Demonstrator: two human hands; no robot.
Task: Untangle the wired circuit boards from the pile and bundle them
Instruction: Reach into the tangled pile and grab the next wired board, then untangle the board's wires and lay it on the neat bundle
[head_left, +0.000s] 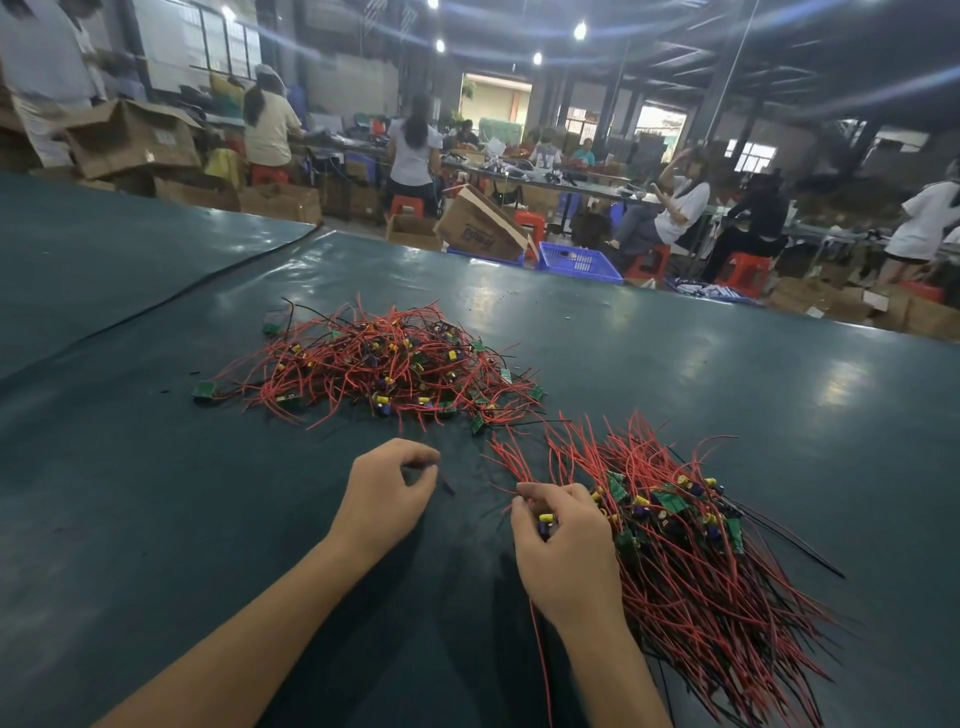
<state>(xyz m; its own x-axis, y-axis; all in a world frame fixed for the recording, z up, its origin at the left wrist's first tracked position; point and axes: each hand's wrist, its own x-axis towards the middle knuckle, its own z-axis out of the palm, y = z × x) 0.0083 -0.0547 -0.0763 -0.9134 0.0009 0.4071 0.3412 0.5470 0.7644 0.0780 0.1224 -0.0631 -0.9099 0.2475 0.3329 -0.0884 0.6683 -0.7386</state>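
NEAR: right hand (563, 551), fingers curled tight on one circuit board (545, 518) | left hand (387, 493) curled, any pinch unclear | MID: sorted bundle (701, 545) lies combed on the worktop (156, 519) | FAR: tangled pile (384, 364) looks about as large, so roughly half left.

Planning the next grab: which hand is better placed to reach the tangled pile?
Probably left. The left hand lies nearer the tangled pile of red-wired green circuit boards; the right hand grips a capacitor-topped board beside the sorted bundle.
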